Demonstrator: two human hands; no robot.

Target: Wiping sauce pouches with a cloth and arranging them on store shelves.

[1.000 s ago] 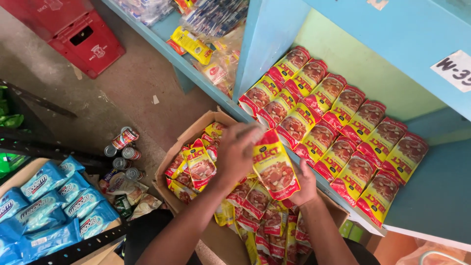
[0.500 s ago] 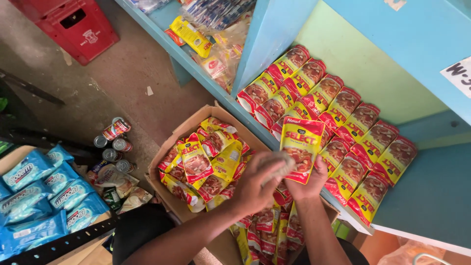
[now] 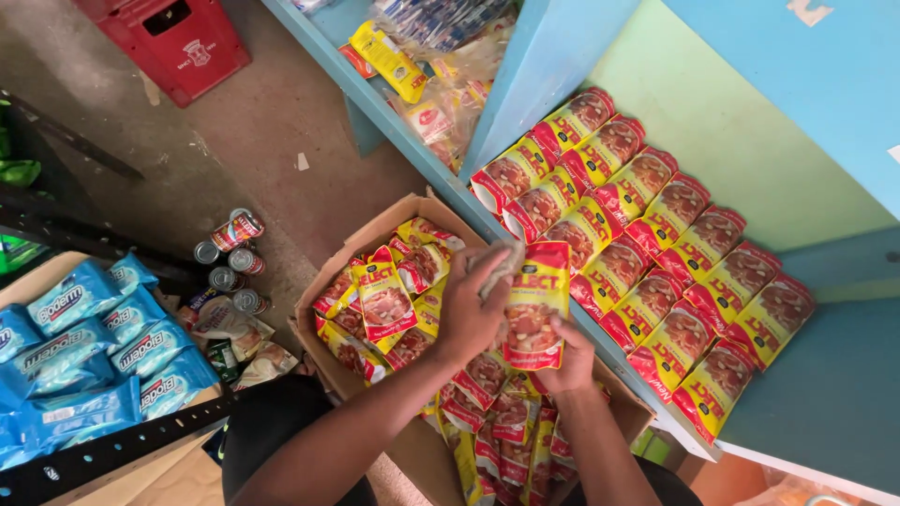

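Observation:
My right hand (image 3: 563,359) grips the bottom of a red and yellow food pouch (image 3: 535,302), held upright over an open cardboard box (image 3: 370,239). My left hand (image 3: 472,305) is closed on a small grey cloth (image 3: 502,264) pressed against the pouch's left side. The box below holds several more pouches of the same kind (image 3: 382,298), lying loosely. To the right, matching pouches (image 3: 647,253) stand in overlapping rows on a blue shelf (image 3: 825,394).
Several tin cans (image 3: 232,255) lie on the concrete floor left of the box. Blue packets (image 3: 89,342) are stacked at the lower left. A red plastic crate (image 3: 173,37) stands at the top left. Yellow packets (image 3: 389,58) sit on the neighbouring shelf section.
My hands and the pouch have drawn down and closer. My left hand, raised beside the pouch a second ago, now presses the cloth against its side.

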